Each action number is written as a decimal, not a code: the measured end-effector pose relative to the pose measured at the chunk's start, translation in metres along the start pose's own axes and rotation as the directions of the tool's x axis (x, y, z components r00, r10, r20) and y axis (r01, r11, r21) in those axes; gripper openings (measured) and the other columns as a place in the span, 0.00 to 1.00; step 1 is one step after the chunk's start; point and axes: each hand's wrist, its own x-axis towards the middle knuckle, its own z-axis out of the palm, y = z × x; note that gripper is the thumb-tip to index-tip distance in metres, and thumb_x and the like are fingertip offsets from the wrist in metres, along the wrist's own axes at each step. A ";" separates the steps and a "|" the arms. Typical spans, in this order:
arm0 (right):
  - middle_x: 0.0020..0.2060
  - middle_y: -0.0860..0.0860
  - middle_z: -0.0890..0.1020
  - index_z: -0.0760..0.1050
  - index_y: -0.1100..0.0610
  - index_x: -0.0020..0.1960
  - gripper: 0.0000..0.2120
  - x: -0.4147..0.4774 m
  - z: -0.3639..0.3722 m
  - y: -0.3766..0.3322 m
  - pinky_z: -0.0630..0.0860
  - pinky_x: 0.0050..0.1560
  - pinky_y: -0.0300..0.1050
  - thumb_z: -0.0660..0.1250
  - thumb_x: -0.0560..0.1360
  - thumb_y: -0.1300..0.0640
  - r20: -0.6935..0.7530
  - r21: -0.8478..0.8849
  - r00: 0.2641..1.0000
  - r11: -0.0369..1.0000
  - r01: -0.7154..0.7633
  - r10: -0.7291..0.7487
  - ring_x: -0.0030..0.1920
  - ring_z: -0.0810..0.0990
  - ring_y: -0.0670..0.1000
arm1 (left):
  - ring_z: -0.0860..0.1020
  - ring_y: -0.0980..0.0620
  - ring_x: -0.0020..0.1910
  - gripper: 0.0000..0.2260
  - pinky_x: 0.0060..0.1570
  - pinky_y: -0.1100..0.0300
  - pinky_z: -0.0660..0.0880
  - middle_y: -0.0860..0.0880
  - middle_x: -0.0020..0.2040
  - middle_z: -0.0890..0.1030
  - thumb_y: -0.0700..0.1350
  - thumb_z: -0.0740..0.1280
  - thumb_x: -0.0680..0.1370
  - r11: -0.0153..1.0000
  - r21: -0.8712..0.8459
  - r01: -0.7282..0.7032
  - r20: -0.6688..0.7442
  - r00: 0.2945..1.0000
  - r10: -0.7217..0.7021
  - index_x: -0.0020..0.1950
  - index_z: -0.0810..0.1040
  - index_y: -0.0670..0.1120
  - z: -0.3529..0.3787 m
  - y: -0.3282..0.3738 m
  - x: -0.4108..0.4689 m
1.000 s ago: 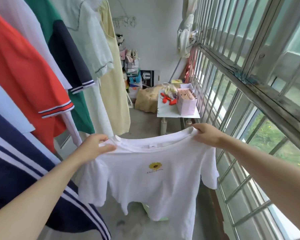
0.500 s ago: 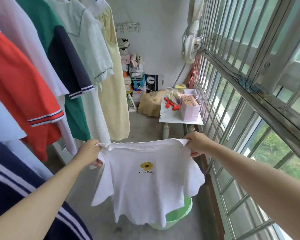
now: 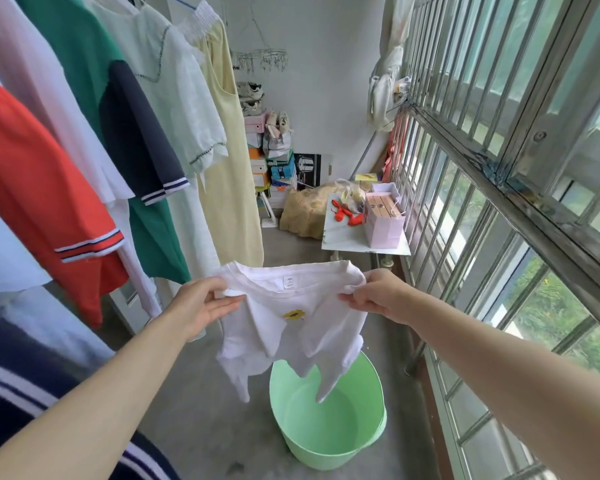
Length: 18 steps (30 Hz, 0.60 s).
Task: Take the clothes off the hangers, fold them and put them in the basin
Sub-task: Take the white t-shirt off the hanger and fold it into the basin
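We are seeing an early stage. One white T-shirt [image 3: 291,327] is off its hanger and unfolded, hanging in the air over the balcony floor, just above and behind the green basin [image 3: 312,455]. The basin is showing only bare green inside, so we are judging that nothing is stowed yet. The left hand [image 3: 201,306] is pinching the left shoulder seam, thumb over curled fingers. The right hand [image 3: 374,294] is pinching the right shoulder the same way. The neckline is running roughly level from hand to hand and sagging a little between them. The collar is pointing up, with the label and the sunflower print facing us. The long axis is dropping from collar to hem, and the crumpled lower corners are dangling across the basin's near rim. Waiting on the line at left are an orange shirt [image 3: 39,188], a green shirt [image 3: 94,64], a pale blouse [image 3: 174,88], a yellow dress [image 3: 229,161] and a navy striped garment [image 3: 21,393]. We are reckoning folding, stowing and most of the unhanging remain.
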 end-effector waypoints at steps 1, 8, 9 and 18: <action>0.48 0.63 0.81 0.72 0.75 0.57 0.14 0.000 -0.002 0.002 0.80 0.42 0.41 0.63 0.72 0.75 -0.009 -0.055 1.000 0.998 0.024 -0.024 0.43 0.83 0.54 | 0.83 0.39 0.49 0.05 0.59 0.46 0.75 0.37 0.50 0.77 0.29 0.61 0.76 1.000 0.014 -0.007 0.028 1.000 0.007 0.48 0.72 0.38 0.001 -0.001 0.000; 0.29 0.54 0.83 0.72 0.57 0.27 0.16 -0.002 -0.006 0.010 0.77 0.35 0.37 0.69 0.71 0.55 -0.105 -0.610 0.936 0.765 0.207 -0.337 0.27 0.79 0.47 | 0.83 0.45 0.50 0.15 0.40 0.63 0.81 0.37 0.53 0.82 0.25 0.70 0.70 0.899 0.419 -0.123 0.028 0.992 0.123 0.53 0.76 0.36 0.003 -0.014 -0.001; 0.27 0.54 0.82 0.68 0.57 0.26 0.17 -0.001 -0.007 0.011 0.74 0.32 0.37 0.70 0.70 0.54 -0.111 -0.629 0.928 0.748 0.212 -0.357 0.25 0.76 0.45 | 0.83 0.44 0.49 0.14 0.39 0.63 0.81 0.37 0.51 0.82 0.27 0.72 0.69 0.872 0.467 -0.148 0.012 0.987 0.161 0.52 0.78 0.35 0.002 -0.015 -0.002; 0.30 0.49 0.81 0.78 0.60 0.37 0.06 -0.003 -0.019 0.004 0.72 0.28 0.31 0.74 0.70 0.63 -0.057 -0.136 0.948 0.943 0.303 -0.313 0.26 0.78 0.40 | 0.78 0.43 0.40 0.12 0.41 0.55 0.74 0.45 0.37 0.80 0.51 0.74 0.69 0.450 0.880 -0.151 -0.099 0.869 0.485 0.41 0.77 0.43 0.009 0.005 0.002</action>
